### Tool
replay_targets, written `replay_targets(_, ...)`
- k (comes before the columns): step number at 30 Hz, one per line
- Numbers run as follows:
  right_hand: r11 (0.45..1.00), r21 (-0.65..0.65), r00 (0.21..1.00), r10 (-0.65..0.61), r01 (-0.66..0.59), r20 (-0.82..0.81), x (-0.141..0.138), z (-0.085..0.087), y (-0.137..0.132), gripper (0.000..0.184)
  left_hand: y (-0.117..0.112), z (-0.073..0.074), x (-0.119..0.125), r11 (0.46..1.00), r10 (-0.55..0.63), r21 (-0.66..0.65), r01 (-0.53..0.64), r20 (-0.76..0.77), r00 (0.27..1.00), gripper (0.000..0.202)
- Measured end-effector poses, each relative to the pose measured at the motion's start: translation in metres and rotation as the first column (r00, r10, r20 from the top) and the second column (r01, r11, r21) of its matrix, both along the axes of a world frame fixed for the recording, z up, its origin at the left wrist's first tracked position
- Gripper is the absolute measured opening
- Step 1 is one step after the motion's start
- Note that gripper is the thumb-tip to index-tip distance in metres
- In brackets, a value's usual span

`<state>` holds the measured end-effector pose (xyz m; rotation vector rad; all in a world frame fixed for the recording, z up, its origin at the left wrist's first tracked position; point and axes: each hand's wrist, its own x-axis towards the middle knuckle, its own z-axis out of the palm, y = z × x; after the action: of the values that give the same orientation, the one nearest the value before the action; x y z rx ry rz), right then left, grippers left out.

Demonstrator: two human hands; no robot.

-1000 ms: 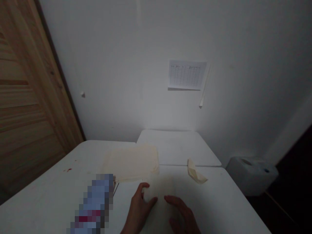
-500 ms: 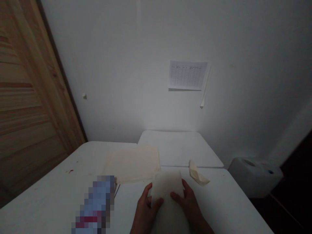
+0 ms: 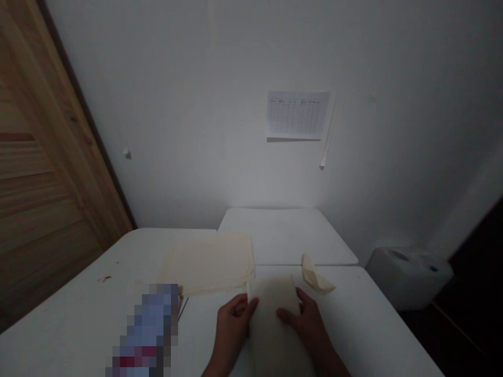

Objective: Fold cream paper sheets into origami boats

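A long pale sheet of paper point(image 3: 273, 324), which looks folded, lies between my two hands near the front of the table. My left hand point(image 3: 233, 324) pinches its left edge, with the thumb on top and the fingers curled beneath. On the opposite side my right hand point(image 3: 312, 324) grips the right edge, its thumb pressed on the upper face. The near end of the paper runs out of the bottom of the view. Just beyond it, to the right, sits a small folded paper boat point(image 3: 317, 277).
A stack of cream paper sheets point(image 3: 212, 264) lies on the white table point(image 3: 204, 335). A blurred-out blue item point(image 3: 145, 324) is at the front left. A printed chart point(image 3: 296, 115) hangs on the wall. A white plastic container point(image 3: 408, 277) stands right of the table; a wooden door point(image 3: 51, 173) is left.
My left hand has slid up along the paper's left edge, its thumb moving from the face toward that edge. My right hand keeps its hold. The view has shifted slightly.
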<state>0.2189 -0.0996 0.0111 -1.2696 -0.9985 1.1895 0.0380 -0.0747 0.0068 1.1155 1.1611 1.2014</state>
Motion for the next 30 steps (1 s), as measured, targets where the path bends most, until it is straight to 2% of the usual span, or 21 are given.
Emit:
replay_targets(6,1.0,-0.011,0.998,-0.027,0.028,0.061,0.001,-0.002,-0.002,0.061,0.012,-0.008,0.001,0.998,0.054,-0.014,-0.054,-0.005,0.999,0.05)
replay_targets(10,0.998,-0.046,0.997,-0.045,0.048,0.066,0.003,-0.002,-0.003,0.071,0.01,-0.01,-0.001,0.999,0.024,-0.026,-0.024,0.006,1.0,0.052)
replay_targets(12,0.999,-0.048,1.0,-0.014,0.015,0.02,0.005,0.0,-0.003,0.073,0.008,-0.01,-0.001,0.999,-0.007,-0.031,0.007,0.0,1.0,0.051)
replay_targets(16,0.995,-0.025,0.992,0.092,-0.095,-0.089,0.01,0.003,-0.002,0.062,0.004,-0.008,0.0,0.998,-0.049,-0.048,0.047,-0.04,0.998,0.049)
replay_targets(21,0.999,-0.011,0.998,0.042,-0.043,-0.044,0.011,0.002,0.001,0.064,-0.003,0.0,0.003,0.993,-0.094,-0.071,0.09,-0.055,0.994,0.052)
replay_targets(30,1.0,-0.012,1.0,0.01,-0.009,0.013,0.008,0.005,-0.004,0.059,-0.005,0.003,0.003,0.996,-0.044,-0.073,0.041,-0.031,0.999,0.052)
